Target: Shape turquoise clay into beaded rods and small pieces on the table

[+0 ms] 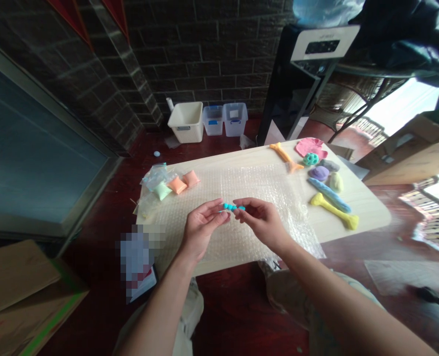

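Note:
A small turquoise piece of modelling clay point(229, 207), shaped like a row of little balls, is held up between my two hands above the bubble wrap. My left hand point(203, 225) pinches its left end between thumb and fingertips. At the other end, my right hand point(261, 220) grips it with thumb and index finger, covering part of it. Beneath both hands, a sheet of bubble wrap point(256, 183) lies over the pale wooden table point(375, 212).
Clay packets, one of them orange point(177, 185), lie at the table's left. Along the right are a yellow bone-shaped piece point(334, 210), a blue roll point(328, 194), a purple lump point(318, 173) and an orange bone shape point(286, 157). Plastic bins point(185, 123) and a water dispenser point(297, 74) stand behind.

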